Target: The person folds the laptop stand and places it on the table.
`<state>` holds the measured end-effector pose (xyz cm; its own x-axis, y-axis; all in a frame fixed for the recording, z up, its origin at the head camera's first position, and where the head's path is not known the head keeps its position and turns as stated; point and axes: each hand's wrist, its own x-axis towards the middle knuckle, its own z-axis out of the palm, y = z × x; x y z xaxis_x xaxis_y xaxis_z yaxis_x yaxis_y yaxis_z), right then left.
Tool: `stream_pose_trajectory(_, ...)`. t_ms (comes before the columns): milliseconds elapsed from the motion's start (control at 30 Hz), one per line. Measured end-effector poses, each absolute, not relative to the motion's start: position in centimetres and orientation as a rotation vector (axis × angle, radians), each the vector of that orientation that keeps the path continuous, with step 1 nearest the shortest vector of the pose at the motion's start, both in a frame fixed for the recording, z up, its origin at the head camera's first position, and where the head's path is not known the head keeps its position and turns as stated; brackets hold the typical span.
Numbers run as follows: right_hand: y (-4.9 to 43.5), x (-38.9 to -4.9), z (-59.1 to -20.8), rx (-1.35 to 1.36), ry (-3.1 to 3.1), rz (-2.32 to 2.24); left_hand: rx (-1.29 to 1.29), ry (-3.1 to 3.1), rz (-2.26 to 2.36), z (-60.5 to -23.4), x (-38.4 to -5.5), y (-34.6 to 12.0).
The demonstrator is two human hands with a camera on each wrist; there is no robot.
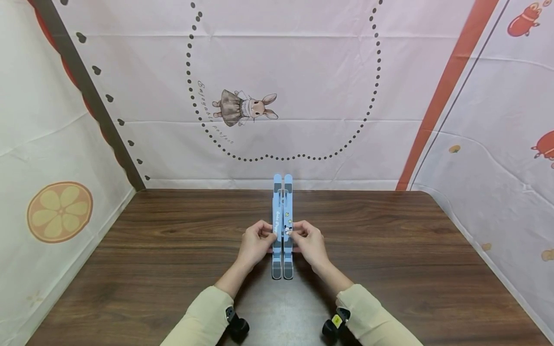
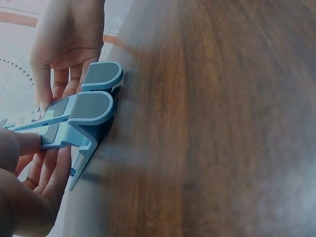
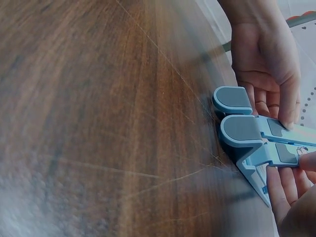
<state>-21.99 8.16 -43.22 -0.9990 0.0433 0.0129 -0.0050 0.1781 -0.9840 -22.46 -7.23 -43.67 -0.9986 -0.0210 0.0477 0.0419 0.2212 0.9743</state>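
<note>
A light blue foldable laptop stand (image 1: 277, 245) with grey pads lies lengthwise in front of me, its two long bars close together side by side. My left hand (image 1: 254, 244) pinches the left bar, thumb on top and fingers underneath. On the other side, my right hand (image 1: 312, 244) pinches the right bar in the same way, near a small cartoon print. In the left wrist view, the near ends of the stand (image 2: 91, 106) curve up with rounded grey pads, and a thin leg slants down below. The right wrist view shows the same hooked ends of the stand (image 3: 241, 128).
The dark wood-grain table (image 1: 173, 230) spreads out around the stand. A printed cloth (image 1: 303, 72) with a rabbit drawing hangs behind the table's back edge, and more printed cloth stands at both sides. Black wrist cameras (image 1: 239, 329) sit below both sleeves.
</note>
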Motion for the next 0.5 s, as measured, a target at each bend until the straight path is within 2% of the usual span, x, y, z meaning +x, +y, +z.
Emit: stream_pose_trajectory(500,7.99,-22.08,-43.35,-0.024,-2.371,2.002,-0.031,-2.424,-1.937,-43.75,-22.47,-7.05)
